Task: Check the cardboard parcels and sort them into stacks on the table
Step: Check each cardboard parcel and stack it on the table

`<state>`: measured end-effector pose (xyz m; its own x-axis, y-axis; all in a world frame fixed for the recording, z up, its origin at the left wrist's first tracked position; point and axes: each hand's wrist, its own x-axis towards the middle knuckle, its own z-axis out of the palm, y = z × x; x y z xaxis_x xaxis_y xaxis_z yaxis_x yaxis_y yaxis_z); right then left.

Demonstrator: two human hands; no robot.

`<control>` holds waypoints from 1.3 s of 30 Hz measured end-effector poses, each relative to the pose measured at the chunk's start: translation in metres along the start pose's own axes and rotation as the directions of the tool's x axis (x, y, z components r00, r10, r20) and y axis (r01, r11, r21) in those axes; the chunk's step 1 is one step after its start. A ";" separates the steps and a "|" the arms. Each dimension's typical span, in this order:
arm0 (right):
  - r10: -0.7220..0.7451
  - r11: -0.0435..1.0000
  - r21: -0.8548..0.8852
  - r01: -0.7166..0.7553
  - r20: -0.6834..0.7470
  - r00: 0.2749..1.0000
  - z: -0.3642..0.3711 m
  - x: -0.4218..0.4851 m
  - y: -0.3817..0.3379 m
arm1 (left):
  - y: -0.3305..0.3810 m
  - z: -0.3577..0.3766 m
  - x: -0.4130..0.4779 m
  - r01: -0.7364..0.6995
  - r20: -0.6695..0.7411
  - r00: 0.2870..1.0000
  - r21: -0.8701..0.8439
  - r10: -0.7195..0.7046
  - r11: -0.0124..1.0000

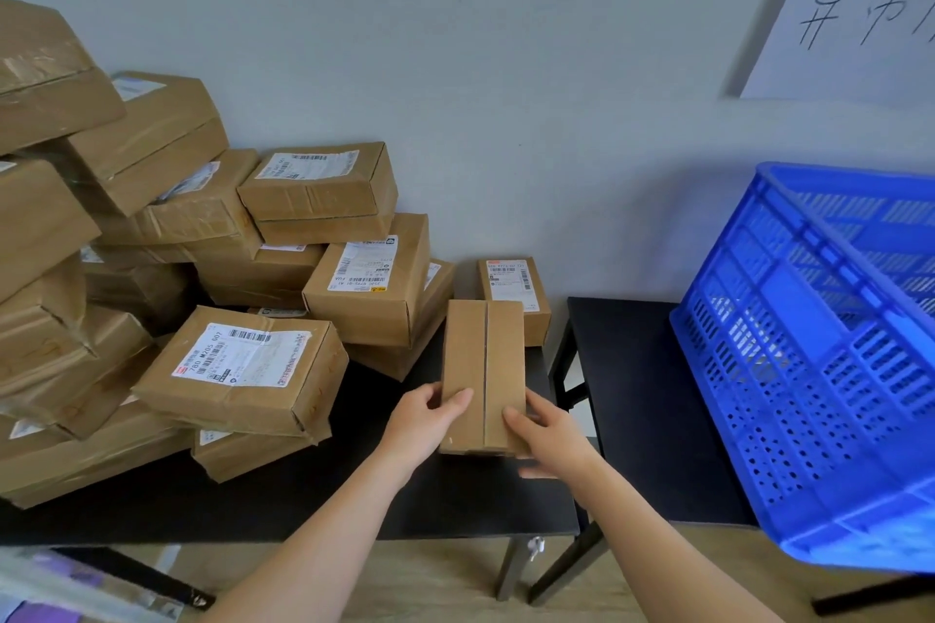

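The fingers of the left hand (422,422) are clamped on the near left edge of a narrow parcel (483,359): the thumb lies on the top face and the remaining fingers curl round the side. The fingers of the right hand (551,440) are clamped on the near right edge in the same manner, thumb on top and the other fingers beneath.

The narrow parcel lies lengthwise, near to far, with a straight seam along the middle of its plain top face. It is located over the right end of the black counter (455,496). Whether its underside touches the counter cannot be determined.

Just beyond its far end stands a small labelled parcel (513,291) against the wall (506,66).

To the left, a pile of parcels (238,364) covers most of the counter and rises toward the far left. Several carry white shipping labels.

To the right, a second black counter (647,395) stands near the first and carries a blue perforated crate (809,344). A white sheet (860,5) with handwritten characters hangs on the wall above the crate.
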<state>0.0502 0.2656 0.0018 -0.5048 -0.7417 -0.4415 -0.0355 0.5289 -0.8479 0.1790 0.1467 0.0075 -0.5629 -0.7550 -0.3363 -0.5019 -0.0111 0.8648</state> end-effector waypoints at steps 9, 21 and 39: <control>-0.124 0.986 -0.102 0.133 0.088 0.988 0.003 -0.017 -0.012 | 0.010 -0.014 -0.008 0.011 0.013 1.000 0.007 -0.011 1.000; -0.119 0.992 -0.045 0.114 -0.122 0.985 0.003 -0.008 -0.035 | 0.013 -0.038 -0.002 -0.068 0.013 0.998 0.180 0.067 0.981; -0.039 0.978 -0.211 -0.002 -0.191 0.981 0.000 0.044 -0.062 | 0.035 -0.030 0.048 0.052 0.076 0.993 0.433 -0.094 0.900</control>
<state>0.0301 0.2000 0.0346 -0.6582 -0.6695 -0.3443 -0.2154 0.6057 -0.7660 0.1548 0.0905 0.0328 -0.5614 -0.6989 -0.4431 -0.7653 0.2348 0.5994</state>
